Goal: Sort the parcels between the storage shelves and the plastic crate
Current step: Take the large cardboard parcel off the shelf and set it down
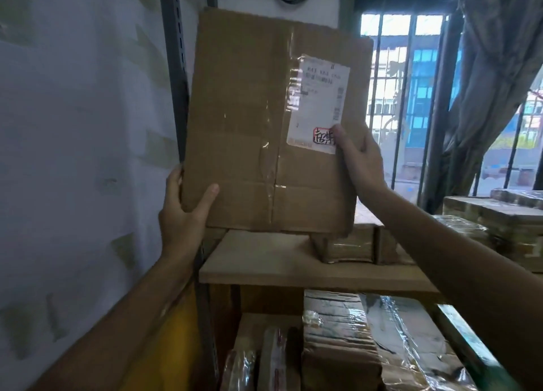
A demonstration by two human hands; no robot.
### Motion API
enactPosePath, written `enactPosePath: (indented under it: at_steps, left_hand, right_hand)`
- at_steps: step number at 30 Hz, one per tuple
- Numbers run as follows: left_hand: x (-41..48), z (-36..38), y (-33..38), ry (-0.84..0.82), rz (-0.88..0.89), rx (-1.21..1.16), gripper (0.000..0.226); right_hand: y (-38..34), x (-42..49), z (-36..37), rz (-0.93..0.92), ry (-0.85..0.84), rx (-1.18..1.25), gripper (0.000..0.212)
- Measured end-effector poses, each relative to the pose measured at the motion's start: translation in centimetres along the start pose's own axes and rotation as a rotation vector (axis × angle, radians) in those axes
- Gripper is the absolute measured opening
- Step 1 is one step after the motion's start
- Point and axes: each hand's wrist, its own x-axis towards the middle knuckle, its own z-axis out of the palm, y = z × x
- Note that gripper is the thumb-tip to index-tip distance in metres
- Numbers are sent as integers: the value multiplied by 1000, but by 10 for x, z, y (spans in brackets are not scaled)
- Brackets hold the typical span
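I hold a large flat brown cardboard parcel (249, 132) upright in front of me, above the wooden shelf board (264, 264). Clear tape runs down its middle and a white shipping label (318, 102) with a red-edged sticker sits at its right side. My left hand (182, 211) grips the parcel's lower left corner, thumb on the front. My right hand (361, 161) grips its right edge, with the thumb pressing the label's lower corner. No plastic crate is in view.
A small taped box (349, 248) lies on the shelf board behind the parcel. Several taped parcels (338, 346) fill the shelf below. More boxes (493, 223) are stacked at the right. A grey shelf upright (176, 76) and a white wall stand left; a barred window lies behind.
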Motion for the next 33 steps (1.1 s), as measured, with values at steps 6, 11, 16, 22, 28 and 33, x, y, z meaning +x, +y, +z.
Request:
enactPosePath:
  at_steps: [6,11,16,22,28,33]
  left_hand:
    - [-18,35,47,-146,140,-55,68]
    - [-54,84,80,-247,242,-89,65]
    - [-99,140,119,-346,276,-106,67]
    - [-181,215,165,-421,229,-251,62]
    - [-262,292,204,-575,156,-417,68]
    - [-335,338,212,-726,99,-531,64]
  right_hand:
    - [-41,-14,-78,-138,187,-64,47]
    - [-75,-27,-171,-193,175,-290,86]
    - [-108,-52,-265,-197,186,-460,85]
    - [-140,-109,-378,-228,355,-658,84]
    - [-169,-180,-483,-124,520,-810,88]
    - [-170,-247,-546,17,629,-971,83]
